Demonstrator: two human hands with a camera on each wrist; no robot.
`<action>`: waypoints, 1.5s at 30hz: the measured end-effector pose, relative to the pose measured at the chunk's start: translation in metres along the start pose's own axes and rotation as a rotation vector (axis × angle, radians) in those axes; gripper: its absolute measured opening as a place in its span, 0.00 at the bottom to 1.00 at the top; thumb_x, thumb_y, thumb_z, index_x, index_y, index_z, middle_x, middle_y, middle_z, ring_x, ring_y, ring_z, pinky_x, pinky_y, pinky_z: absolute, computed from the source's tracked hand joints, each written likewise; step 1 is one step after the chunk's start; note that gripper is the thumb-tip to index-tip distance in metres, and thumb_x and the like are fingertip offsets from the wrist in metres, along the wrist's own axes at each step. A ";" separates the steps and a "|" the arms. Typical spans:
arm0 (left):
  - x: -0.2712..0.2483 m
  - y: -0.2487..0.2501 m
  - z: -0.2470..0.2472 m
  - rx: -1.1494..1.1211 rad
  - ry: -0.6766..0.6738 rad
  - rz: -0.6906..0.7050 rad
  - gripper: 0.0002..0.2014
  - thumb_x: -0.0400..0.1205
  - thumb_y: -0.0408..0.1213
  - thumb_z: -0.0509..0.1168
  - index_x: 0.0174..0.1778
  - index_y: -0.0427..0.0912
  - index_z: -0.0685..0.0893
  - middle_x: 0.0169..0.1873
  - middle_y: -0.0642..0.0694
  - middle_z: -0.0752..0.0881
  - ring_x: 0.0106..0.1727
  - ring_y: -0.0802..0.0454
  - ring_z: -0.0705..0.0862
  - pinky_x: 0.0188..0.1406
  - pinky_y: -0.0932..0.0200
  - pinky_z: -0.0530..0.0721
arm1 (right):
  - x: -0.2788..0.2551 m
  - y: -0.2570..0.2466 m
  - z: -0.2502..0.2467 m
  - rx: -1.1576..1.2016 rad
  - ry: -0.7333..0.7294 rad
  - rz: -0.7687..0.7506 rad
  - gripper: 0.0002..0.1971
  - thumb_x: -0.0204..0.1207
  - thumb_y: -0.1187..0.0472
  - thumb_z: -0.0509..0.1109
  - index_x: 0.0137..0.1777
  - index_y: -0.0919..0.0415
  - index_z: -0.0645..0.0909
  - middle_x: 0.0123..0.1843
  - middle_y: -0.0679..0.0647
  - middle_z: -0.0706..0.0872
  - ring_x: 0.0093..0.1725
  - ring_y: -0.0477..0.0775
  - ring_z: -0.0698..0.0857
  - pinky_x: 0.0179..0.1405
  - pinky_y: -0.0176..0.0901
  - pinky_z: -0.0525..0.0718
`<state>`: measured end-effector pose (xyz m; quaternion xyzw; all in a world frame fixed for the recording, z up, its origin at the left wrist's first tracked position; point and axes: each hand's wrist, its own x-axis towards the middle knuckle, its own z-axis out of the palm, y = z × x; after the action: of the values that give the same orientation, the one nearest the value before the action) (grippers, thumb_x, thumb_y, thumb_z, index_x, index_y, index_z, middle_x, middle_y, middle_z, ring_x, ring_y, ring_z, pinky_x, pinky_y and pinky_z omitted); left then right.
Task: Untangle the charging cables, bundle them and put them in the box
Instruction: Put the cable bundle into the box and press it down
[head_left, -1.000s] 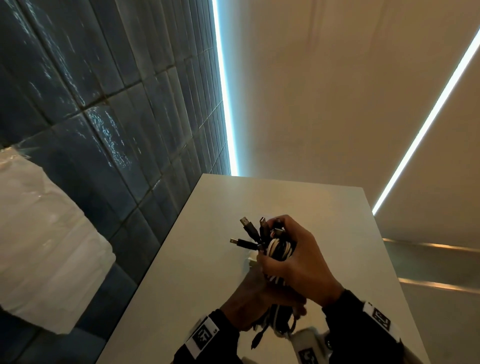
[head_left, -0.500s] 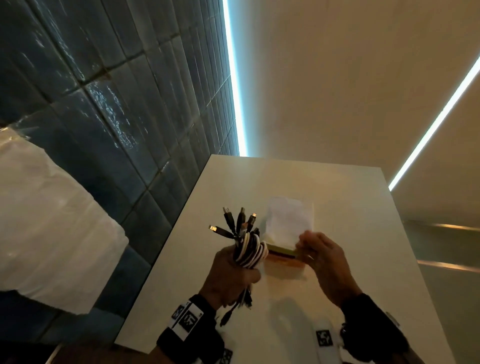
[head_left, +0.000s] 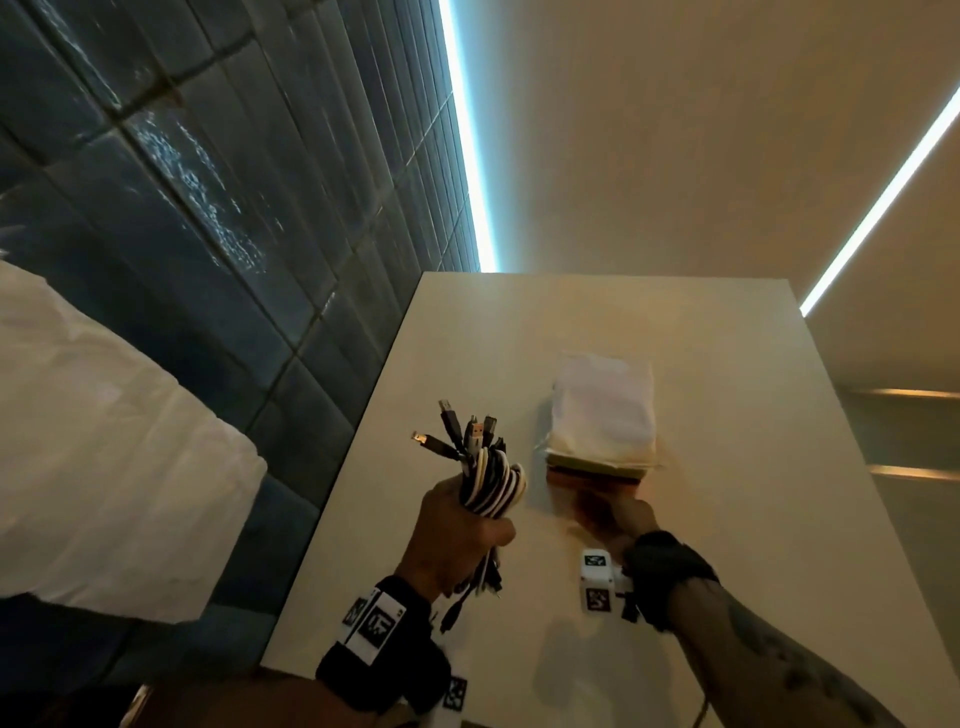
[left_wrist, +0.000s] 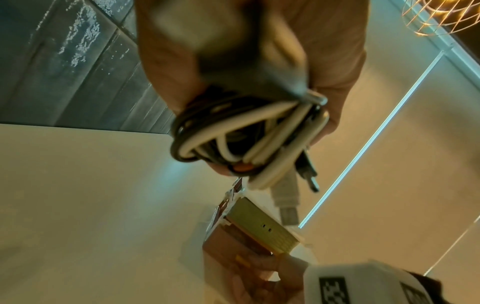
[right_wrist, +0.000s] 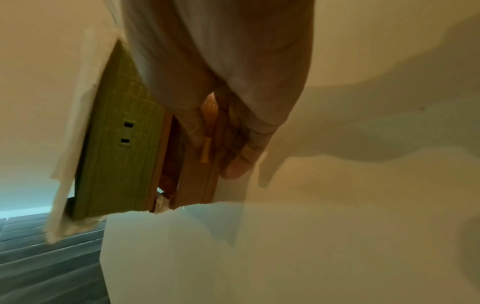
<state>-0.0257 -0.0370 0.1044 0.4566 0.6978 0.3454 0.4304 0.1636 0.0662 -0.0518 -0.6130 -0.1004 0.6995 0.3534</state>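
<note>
Clenching the cables (head_left: 491, 480) in a fist, the left hand (head_left: 452, 540) is held above the table (head_left: 727, 467), just left of the box (head_left: 597, 462). The bundle is gripped about its middle; black and white loops bulge above the fingers, plugs fan out at the top, and loose ends hang below the palm. No tie or band is seen on it. The right hand (head_left: 618, 514) is laid against the near brown part of the box, fingers extended along it; whether it is pinched or only pressed cannot be told.

Risks, as judged:
- Bundle may spring open once released, since the coil seems held by the fist alone.
- Fanned plugs and dangling ends may catch on the box rim if the opening is narrow.
- Box may slide on the smooth table if the brown part is pulled with one hand only.
- The pale wrapping (head_left: 602, 410) over the box top may foul the opening.

Differences between views:
- Head view: both hands, box and table edges are given together; the box face is washed out.
- Left wrist view: the coil is seen end-on, white and black strands doubled over, with an orange spot low in it and two plugs projecting toward the box; the box's ribbed green side with two small slots is shown.
- Right wrist view: fingers (right_wrist: 241, 162) are seen flat on the brown panel, beside a small yellow tab; the cables are not in view there.
</note>
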 end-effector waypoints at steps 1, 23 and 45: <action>-0.001 -0.001 0.000 0.001 -0.008 -0.005 0.13 0.57 0.34 0.69 0.30 0.29 0.79 0.26 0.29 0.82 0.25 0.42 0.81 0.30 0.39 0.84 | 0.002 0.000 0.001 0.021 0.017 0.007 0.14 0.83 0.65 0.65 0.64 0.75 0.76 0.47 0.69 0.86 0.41 0.68 0.85 0.35 0.59 0.85; -0.006 -0.005 0.020 0.028 -0.139 0.138 0.20 0.65 0.20 0.72 0.27 0.55 0.80 0.22 0.63 0.83 0.27 0.67 0.81 0.35 0.69 0.77 | -0.069 0.065 -0.045 -0.067 -0.059 0.086 0.11 0.78 0.65 0.71 0.52 0.76 0.83 0.37 0.68 0.88 0.35 0.66 0.86 0.40 0.61 0.87; 0.047 0.012 0.049 1.231 -0.484 1.420 0.12 0.76 0.47 0.68 0.50 0.47 0.77 0.44 0.50 0.85 0.50 0.49 0.79 0.55 0.48 0.74 | -0.154 -0.028 -0.013 -0.497 -0.804 0.253 0.16 0.77 0.63 0.72 0.61 0.70 0.78 0.48 0.64 0.88 0.43 0.58 0.88 0.41 0.45 0.89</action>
<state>0.0135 0.0151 0.0820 0.9756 0.2111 -0.0040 -0.0606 0.1858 -0.0124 0.0825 -0.3677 -0.3176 0.8730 0.0419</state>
